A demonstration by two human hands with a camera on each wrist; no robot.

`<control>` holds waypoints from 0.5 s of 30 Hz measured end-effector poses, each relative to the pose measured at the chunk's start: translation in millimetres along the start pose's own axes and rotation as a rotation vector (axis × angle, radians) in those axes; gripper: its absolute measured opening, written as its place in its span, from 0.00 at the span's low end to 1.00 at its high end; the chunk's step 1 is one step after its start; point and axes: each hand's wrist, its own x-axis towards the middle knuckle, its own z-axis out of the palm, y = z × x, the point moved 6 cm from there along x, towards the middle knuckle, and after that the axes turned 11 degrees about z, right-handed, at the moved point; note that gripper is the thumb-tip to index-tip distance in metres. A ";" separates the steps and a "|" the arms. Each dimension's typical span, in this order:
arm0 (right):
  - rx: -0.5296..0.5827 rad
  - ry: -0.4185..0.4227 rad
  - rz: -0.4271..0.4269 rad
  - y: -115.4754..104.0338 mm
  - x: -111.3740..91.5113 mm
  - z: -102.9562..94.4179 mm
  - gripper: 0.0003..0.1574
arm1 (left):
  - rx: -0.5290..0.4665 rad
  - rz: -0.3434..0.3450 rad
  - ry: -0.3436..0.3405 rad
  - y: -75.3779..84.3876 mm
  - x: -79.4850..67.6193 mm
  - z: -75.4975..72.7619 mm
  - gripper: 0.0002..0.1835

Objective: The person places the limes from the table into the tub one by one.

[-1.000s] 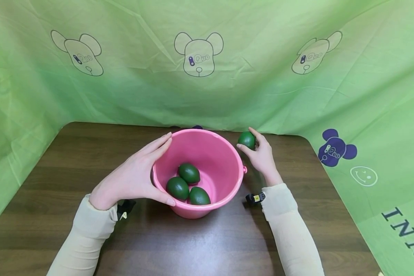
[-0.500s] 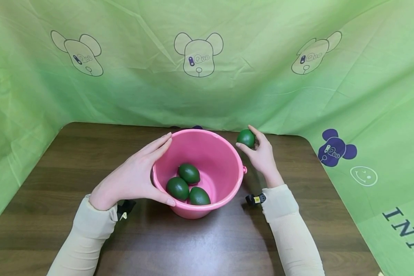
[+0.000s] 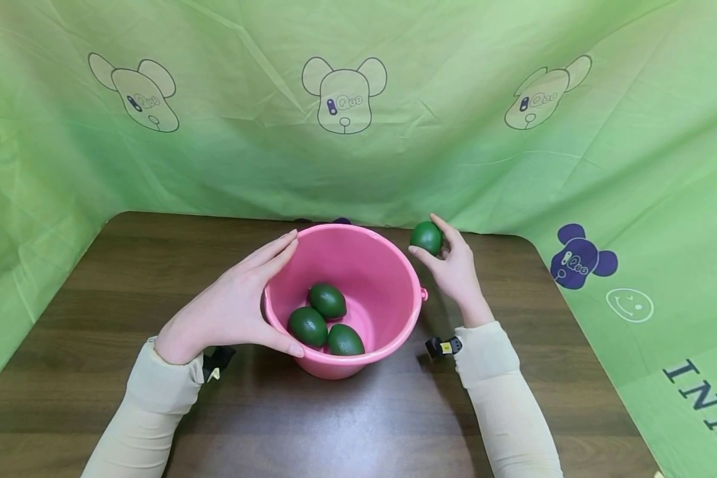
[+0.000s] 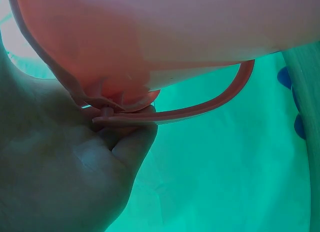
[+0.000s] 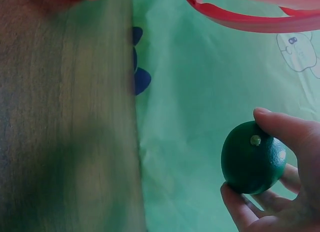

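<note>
A pink bucket [image 3: 388, 292] stands on the table, its mouth towards me. Inside it lie three dark green limes [image 3: 327, 301]. My left hand [image 3: 233, 309] holds the bucket's left side, thumb along the front of the rim and fingers at the back. Seen from the left wrist, this hand [image 4: 65, 162] is at the hinge of the bucket's handle [image 4: 200, 109]. Right of the bucket, my right hand [image 3: 457, 269] grips another lime [image 3: 426, 238] between thumb and fingers. In the right wrist view, that lime [image 5: 250, 159] shows a pale stem end and is outside the bucket.
The dark wooden table [image 3: 125, 265] reaches back to a green cloth [image 3: 227, 159] printed with bear heads, which also hangs at both sides. A small pink lug [image 3: 423, 293] juts from the bucket's right rim.
My right hand has lifted slightly with the lime in its grip, a little further up in the head view. My left hand, the bucket and the limes inside have stayed put.
</note>
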 end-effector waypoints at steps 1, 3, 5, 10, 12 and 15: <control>0.003 -0.001 -0.001 -0.5 -0.2 -0.2 0.47 | 0.000 -0.001 0.000 0.0 -0.1 -0.1 0.75; 0.009 -0.004 -0.005 -1.5 -0.7 -0.4 0.47 | -0.003 -0.002 0.000 -0.1 -0.2 -0.1 0.75; 0.015 -0.007 -0.008 -2.3 -0.9 -0.4 0.48 | -0.004 -0.002 0.001 0.0 -0.2 -0.2 0.75; 0.024 -0.010 -0.018 -5.2 -1.3 -0.8 0.48 | -0.003 -0.005 0.001 0.0 0.0 -0.3 0.75; 0.026 -0.010 -0.019 -8.9 -2.9 -1.1 0.47 | -0.003 -0.002 0.001 0.0 0.2 -0.5 0.75; 0.027 -0.013 -0.023 -21.8 -9.1 -2.5 0.47 | -0.003 0.002 0.000 0.3 0.4 -0.7 0.75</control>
